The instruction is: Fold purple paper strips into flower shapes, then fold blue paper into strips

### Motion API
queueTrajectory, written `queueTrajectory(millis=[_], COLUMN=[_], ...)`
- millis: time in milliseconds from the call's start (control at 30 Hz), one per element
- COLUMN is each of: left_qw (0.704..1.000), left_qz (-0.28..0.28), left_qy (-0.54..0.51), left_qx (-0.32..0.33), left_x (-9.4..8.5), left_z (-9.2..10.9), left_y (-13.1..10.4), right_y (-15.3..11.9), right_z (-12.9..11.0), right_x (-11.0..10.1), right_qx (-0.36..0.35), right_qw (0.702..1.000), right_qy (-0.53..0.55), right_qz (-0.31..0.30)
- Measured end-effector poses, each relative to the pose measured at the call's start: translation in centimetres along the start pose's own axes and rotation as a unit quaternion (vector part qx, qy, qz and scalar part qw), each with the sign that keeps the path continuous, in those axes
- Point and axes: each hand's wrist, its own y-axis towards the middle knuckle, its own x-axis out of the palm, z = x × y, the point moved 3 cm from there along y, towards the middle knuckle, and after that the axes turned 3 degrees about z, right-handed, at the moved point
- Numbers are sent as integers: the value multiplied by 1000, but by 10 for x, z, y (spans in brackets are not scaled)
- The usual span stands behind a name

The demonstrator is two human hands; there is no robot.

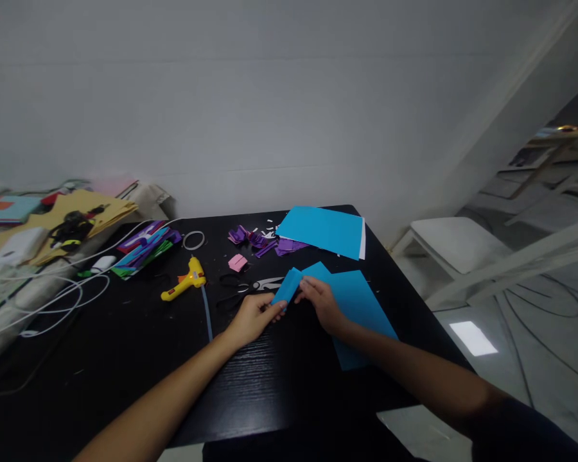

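A small folded piece of blue paper [288, 286] is held above the black table between both hands. My left hand [257, 316] grips its lower end, thumb on top. My right hand [320, 300] pinches its upper right edge with closed fingers. Beneath and beside the right forearm lie larger sheets of blue paper [359, 298]. Just behind the left hand are scissors [268, 283] with open-looking silver blades, partly hidden by the folded paper. A second dark-handled tool [231, 298] lies beside them, hard to make out.
A yellow glue gun [187, 280] lies left of the hands. Purple paper scraps [257, 240], a pink paper piece [237, 262] and a blue sheet stack [322, 230] are farther back. White cables [77, 292] and coloured papers crowd the left. A white chair [446, 244] stands right.
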Motion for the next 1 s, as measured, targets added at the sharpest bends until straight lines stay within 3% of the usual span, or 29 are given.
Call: queueTrajectory(millis=[200,500,767,1000], left_qw=[999,993,994,993], left_qz=[14,52,97,92], left_qy=[47,81,29,48], left_qx=[15,67,38,57], left_x=[0,-3,-3,-2], left_z=[4,17,6,5], left_y=[-1,-1,-2,-2], right_y=[0,2,1,2], right_z=[-5,7,9,12], right_x=[2,2,5,3], right_qx=[5,28,25,39], right_qw=[998,999,999,997], right_qy=[-51,22,40,56], right_qz=[47,38,28,39])
